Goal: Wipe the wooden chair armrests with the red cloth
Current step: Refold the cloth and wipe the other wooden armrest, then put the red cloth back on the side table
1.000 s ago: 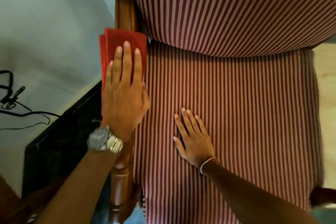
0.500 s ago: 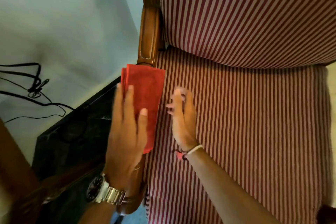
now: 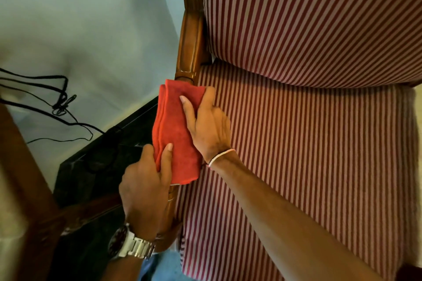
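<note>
The folded cloth [image 3: 177,134] lies along the armrest [image 3: 190,45], beside the striped seat [image 3: 296,155]. The left hand [image 3: 146,187] pinches its near end, grip closed on it; the right hand [image 3: 209,125] grips its far edge.

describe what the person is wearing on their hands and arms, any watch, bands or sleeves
The left hand has a chunky silver metal link watch on its wrist, with a dark round dial. The right hand has a thin white band around its wrist, with a bit of red thread beside it. Both forearms are bare as far as the view shows; no sleeves, gloves or rings are visible.
</note>
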